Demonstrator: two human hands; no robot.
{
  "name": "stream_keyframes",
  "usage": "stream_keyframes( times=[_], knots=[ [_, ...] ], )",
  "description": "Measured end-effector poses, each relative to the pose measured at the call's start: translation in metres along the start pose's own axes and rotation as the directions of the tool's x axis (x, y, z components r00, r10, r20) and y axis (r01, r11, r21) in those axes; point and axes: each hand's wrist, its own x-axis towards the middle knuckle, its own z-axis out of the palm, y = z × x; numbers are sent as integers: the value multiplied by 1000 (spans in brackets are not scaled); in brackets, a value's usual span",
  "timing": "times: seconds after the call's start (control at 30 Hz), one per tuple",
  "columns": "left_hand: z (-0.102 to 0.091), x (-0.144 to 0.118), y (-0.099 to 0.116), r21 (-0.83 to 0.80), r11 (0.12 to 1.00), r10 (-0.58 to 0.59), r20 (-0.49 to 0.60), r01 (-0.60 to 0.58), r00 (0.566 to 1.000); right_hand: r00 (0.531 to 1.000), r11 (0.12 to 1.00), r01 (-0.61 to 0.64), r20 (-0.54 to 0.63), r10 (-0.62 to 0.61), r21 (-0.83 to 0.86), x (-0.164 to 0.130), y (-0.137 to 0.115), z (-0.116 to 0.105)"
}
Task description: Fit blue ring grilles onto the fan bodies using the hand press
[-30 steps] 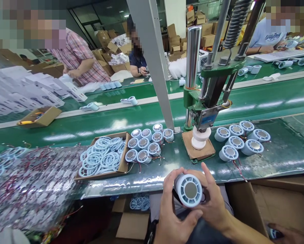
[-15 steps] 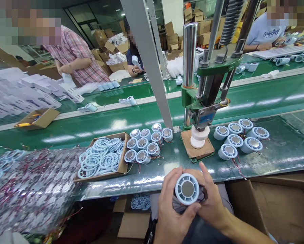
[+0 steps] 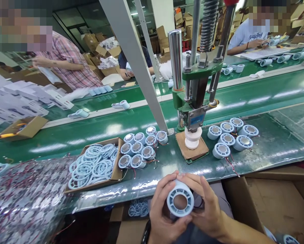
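Both of my hands hold one pale blue round fan housing (image 3: 180, 202) with a shiny centre disc, low in front of me below the bench edge. My left hand (image 3: 162, 217) grips its left and lower side. My right hand (image 3: 206, 208) wraps its right side, fingers over the top. Just beyond, a green hand press (image 3: 192, 105) stands on a brown pad with a white cylinder (image 3: 191, 138) under its ram. Finished housings (image 3: 229, 137) lie to the press's right, and another cluster (image 3: 141, 149) lies to its left.
A cardboard tray of blue rings (image 3: 93, 164) sits left of the cluster, beside a heap of wired parts (image 3: 22, 200). An open carton (image 3: 274, 206) is at my lower right. A green conveyor (image 3: 256, 95) runs behind, with other people at work beyond it.
My hands drew the housing a little lower and turned it to face me more squarely. The view shifted right, so the bench items slid left.
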Motion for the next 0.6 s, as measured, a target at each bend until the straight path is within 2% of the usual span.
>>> stream_keyframes(
  times=[0.1,0.33,0.6],
  knots=[
    [-1,0,-3,-55,997,46,-3,-46,999,1000,1000,25,-19,-25,7,3,-5,-2],
    [-3,3,-7,-106,974,201,-23,-203,979,977,983,184,-108,-184,-6,12,-6,-5],
    [1,3,3,-102,970,212,-92,-221,973,979,979,168,-138,-152,114,9,-4,-1]
  ],
)
